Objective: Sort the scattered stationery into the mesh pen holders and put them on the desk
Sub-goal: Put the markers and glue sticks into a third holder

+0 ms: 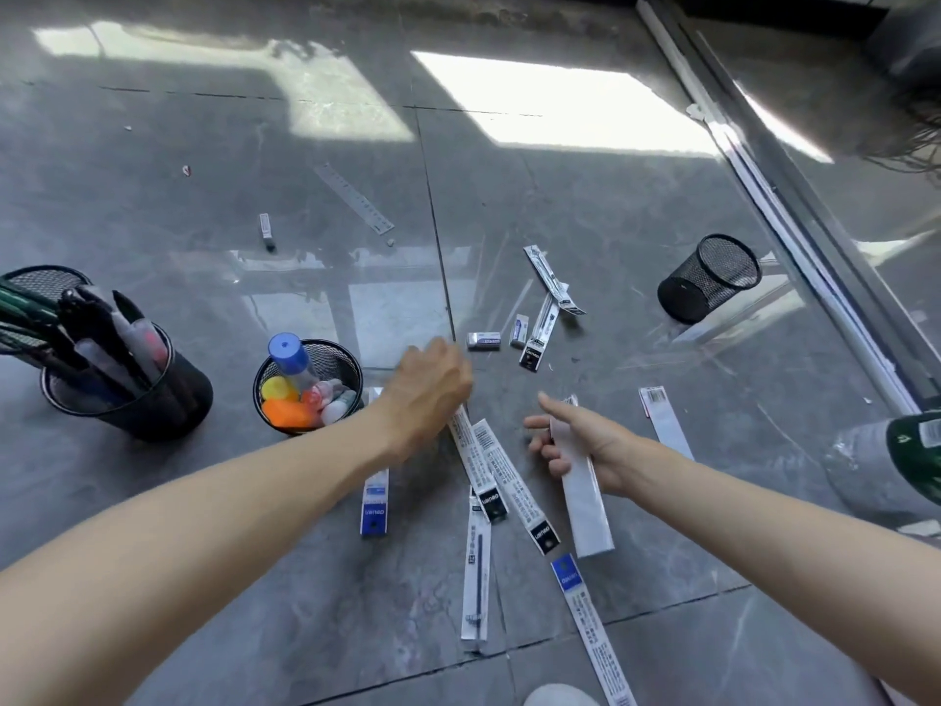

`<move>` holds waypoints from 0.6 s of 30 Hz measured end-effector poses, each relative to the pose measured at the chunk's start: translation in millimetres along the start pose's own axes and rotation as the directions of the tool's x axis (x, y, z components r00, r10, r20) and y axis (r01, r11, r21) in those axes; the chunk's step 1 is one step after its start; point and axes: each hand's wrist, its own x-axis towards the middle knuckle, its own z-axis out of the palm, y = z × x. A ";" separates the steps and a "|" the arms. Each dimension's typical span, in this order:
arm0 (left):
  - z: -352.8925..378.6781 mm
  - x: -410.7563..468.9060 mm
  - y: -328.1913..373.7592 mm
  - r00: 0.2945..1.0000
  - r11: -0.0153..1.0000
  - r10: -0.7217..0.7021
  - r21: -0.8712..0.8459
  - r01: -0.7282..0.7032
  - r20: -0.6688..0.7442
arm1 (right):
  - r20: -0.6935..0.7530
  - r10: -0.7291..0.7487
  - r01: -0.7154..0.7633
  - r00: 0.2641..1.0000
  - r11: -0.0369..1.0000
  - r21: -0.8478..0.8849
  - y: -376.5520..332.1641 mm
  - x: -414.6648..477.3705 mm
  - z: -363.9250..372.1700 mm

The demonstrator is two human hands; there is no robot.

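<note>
Two hands reach out over the grey tiled floor (662, 196). The right hand (585, 450) holds a long white refill pack (585, 501), fingers curled round its upper end. The left hand (427, 394) hovers back-up over the top of two more packs (489, 466) lying side by side on the floor (its fingers are hidden and blurred, so I cannot tell whether it grips anything). Just left of it stands a mesh holder (338, 360) containing a glue stick (291, 360); farther left is a fuller holder (168, 415) of pens (102, 328). A third holder (708, 277) lies tipped on its side, well apart at the right. Two erasers (483, 341) and a ruler (354, 198) lie beyond the hands.
</note>
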 end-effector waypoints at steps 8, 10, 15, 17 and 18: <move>-6.9 2.5 72.9 0.715 0.813 0.455 -0.081 -0.577 -0.530 | 0.158 0.074 -0.088 0.985 0.993 0.084 -13.5 -16.1 1.0; -10.1 4.0 75.6 0.728 0.792 0.460 -0.135 -0.595 -0.508 | 0.076 0.053 -0.055 0.996 0.998 0.034 -10.3 -17.4 2.0; -0.5 3.5 71.8 0.740 0.758 0.536 -0.154 -0.634 -0.406 | -0.114 -0.104 0.121 0.988 0.980 0.155 -13.1 -12.5 -24.2; 2.4 1.3 68.4 0.788 0.788 0.479 -0.205 -0.580 -0.386 | -0.258 -0.189 0.220 0.947 0.971 0.098 -18.3 -12.6 -42.6; 3.8 -0.4 65.3 0.819 0.804 0.445 -0.241 -0.544 -0.363 | -0.343 -0.242 0.272 0.908 0.962 0.041 -20.7 -12.6 -50.8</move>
